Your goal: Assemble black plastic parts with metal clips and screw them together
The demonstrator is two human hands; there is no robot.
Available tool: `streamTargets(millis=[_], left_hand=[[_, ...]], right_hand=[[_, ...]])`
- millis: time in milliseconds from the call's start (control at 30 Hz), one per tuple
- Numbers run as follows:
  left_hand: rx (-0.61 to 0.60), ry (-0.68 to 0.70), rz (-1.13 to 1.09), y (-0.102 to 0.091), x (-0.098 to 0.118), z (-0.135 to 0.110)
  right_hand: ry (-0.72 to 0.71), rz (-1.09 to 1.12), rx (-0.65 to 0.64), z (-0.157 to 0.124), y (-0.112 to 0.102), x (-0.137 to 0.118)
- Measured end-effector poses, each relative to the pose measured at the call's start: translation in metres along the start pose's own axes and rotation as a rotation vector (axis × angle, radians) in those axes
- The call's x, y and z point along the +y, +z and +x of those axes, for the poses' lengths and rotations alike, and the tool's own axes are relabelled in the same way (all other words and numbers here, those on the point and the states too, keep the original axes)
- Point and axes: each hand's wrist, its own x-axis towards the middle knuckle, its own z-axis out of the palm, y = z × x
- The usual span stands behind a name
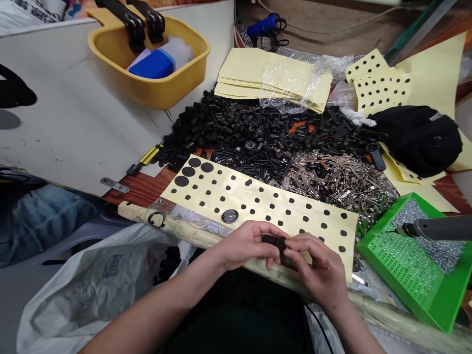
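Between my two hands, just above the table's front edge, is a small black plastic part [275,241], roughly tube-shaped; the fingers cover much of it. My left hand [250,246] has its fingers closed round one end. The fingertips of my right hand [317,263] pinch the other end. Under and beyond the hands lies a yellow adhesive sheet [254,194] with rows of black dots and several larger black discs at its left end. A round black slotted disc [230,216] rests on the sheet's near edge, left of my left hand.
Behind the sheet spread heaps of black plastic parts [236,128] and metal pieces [339,182]. At right, a green basket [438,307] holds small screws, with a grey electric screwdriver [442,228] over it. A yellow bin [155,93] hangs at left; a black cap [420,140] lies right.
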Motion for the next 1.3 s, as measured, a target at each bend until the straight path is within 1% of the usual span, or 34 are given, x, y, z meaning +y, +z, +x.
streamTargets(millis=[67,133,233,300,467,633,833,900,1000,1033,1067,1100,1200,1300], left_hand=[[-0.051,0.018,-0.051,-0.002,0.000,-0.001],[-0.051,0.028,-0.092,-0.003,-0.001,-0.001],[0.017,0.049,-0.087,-0.003,-0.003,0.000],[0.039,0.061,-0.060,-0.002,-0.006,0.001],[0.055,0.108,0.058,0.002,-0.009,0.000],[0.140,0.124,0.196,0.005,-0.012,-0.001],[0.219,0.142,0.232,0.011,-0.015,-0.002],[0.228,0.139,0.220,0.013,-0.013,-0.002],[0.220,0.139,0.209,0.013,-0.011,-0.002],[0.213,0.142,0.209,0.012,-0.011,-0.002],[0.206,0.146,0.209,0.012,-0.011,-0.003],[0.202,0.152,0.211,0.012,-0.011,-0.003],[0.213,0.166,0.212,0.011,-0.012,-0.004],[0.215,0.164,0.205,0.012,-0.012,-0.005]], right_hand=[[0.010,0.007,0.005,0.000,-0.002,0.002],[0.025,0.018,-0.001,0.001,-0.004,0.002],[0.053,0.036,-0.063,0.002,-0.007,0.001],[0.077,0.024,-0.076,0.002,-0.008,0.000],[0.185,0.047,-0.008,-0.003,-0.004,0.003],[0.216,0.097,-0.037,-0.005,-0.001,0.006],[0.358,0.194,-0.017,-0.006,0.003,0.007],[0.345,0.154,-0.020,-0.007,0.005,0.008],[0.256,0.024,0.009,-0.008,0.006,0.008],[0.247,0.003,0.023,-0.008,0.007,0.007],[0.263,0.015,0.030,-0.007,0.008,0.006],[0.310,0.062,0.027,-0.006,0.008,0.004],[0.513,0.270,0.009,-0.002,0.010,0.000],[0.628,0.373,0.009,0.003,0.008,-0.002]])
